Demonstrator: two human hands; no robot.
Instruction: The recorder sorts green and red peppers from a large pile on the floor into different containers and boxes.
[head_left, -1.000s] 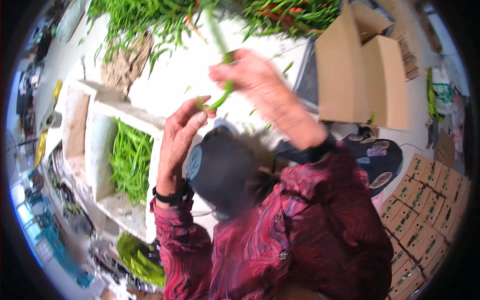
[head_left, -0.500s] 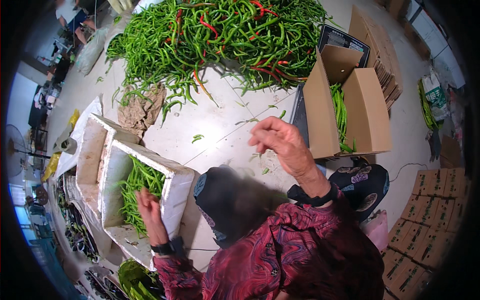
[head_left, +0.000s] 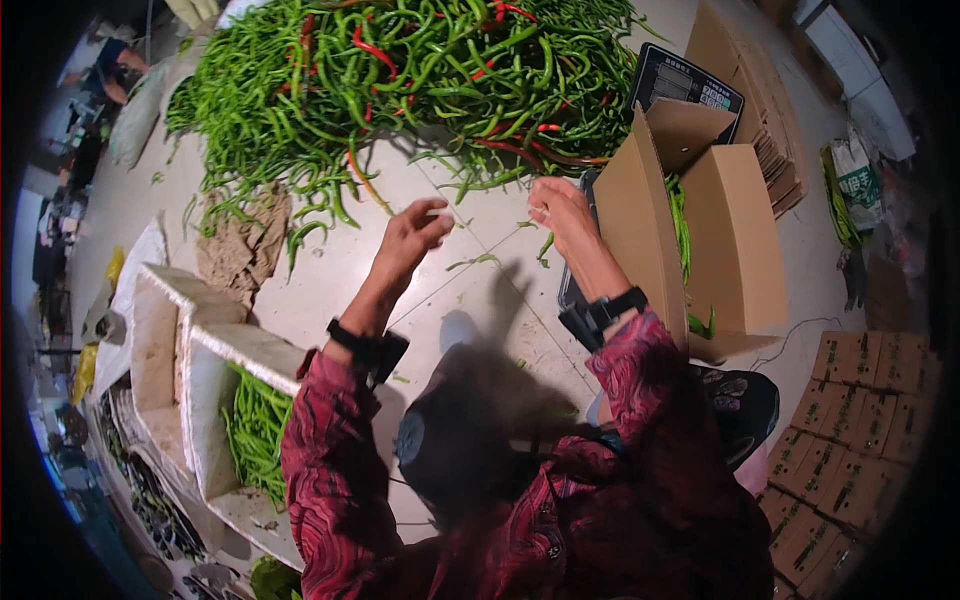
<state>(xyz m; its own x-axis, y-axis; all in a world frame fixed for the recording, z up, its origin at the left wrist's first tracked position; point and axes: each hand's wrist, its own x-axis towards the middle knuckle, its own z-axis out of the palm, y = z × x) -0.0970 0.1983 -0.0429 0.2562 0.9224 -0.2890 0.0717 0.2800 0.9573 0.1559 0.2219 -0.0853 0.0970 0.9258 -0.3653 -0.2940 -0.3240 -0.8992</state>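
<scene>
Head view, and both hands are up over the pale floor (head_left: 425, 310), just short of the big pepper pile (head_left: 430, 95)! Left hand (head_left: 415, 232): fingers curled, thumb standing apart from them, nothing to be seen in the grasp. Right hand (head_left: 562, 212): fingers bent inward and blurred, so I can't tell whether they meet or pinch anything small. It's close by the open box (head_left: 640, 215), with a stray pepper (head_left: 545, 250) lying just below it.

And where are the peppers? Most are heaped ahead, green with a few reds, one long reddish one (head_left: 365, 185) trailing out near the left hand. More green ones (head_left: 682, 230) lie in the box, over on the right, and a good bundle (head_left: 258, 430) sits in the white foam bin (head_left: 245, 342) on the left.

To my eye this is the reaching step, a moment between grasps, with sorting by hand the likely work. A next pick would call for the left fingers to close round one pepper at the pile's near edge, gently, since they're tangled and a tug could drag out its neighbours. The right hand looks well placed to take a stem or help straighten it.
</scene>
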